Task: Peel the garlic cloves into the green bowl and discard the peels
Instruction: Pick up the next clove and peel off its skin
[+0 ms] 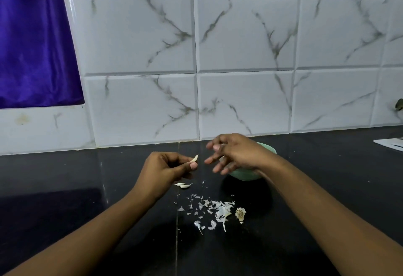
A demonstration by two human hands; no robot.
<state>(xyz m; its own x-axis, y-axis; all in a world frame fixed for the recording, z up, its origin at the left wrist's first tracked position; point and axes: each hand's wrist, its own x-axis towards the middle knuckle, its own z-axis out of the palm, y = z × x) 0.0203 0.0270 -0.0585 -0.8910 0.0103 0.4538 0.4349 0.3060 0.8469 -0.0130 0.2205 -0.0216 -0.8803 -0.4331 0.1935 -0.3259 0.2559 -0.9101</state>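
1. Spanning the back of the view: wall [239, 36] of white marble-veined tiles, with a strip of picture tiles along the top.
2. Counter [65, 177]: black, glossy, running the full width below the wall. All task items sit on it, near the middle.
3. Curtain [32, 47]: purple, hanging at upper left, its lower edge above the counter.
4. Both forearms enter from the bottom corners and meet at mid-counter.
5. Right hand [233, 153]: raised over the bowl, fingers spread and loosely extended, slightly blurred. Nothing seen gripped in it.
6. Left hand [161, 171]: just left of the right hand, apart from it. Fingers are curled in, and thumb and forefinger pinch one clove.
7. Bowl [246, 176]: green, on the counter close to the wall, mostly hidden under the right hand and wrist. Contents cannot be seen.
8. Peels [218, 209]: white papery scraps scattered on the counter in front of the bowl, densest at the right of the patch, thinning out leftward.
9. White flat object [390, 144]: at the far right edge, cut off by the frame; cannot identify it.
10. Loose cloves [184, 185]: two small pale ones on the counter, just below the left hand and left of the peels.
11. Root stub [240, 213]: tan and fibrous, just beside the right end of the peels.
12. Held clove [194, 158]: pale, pointed tip sticking up and right from the left fingertips, above the counter and left of the bowl.
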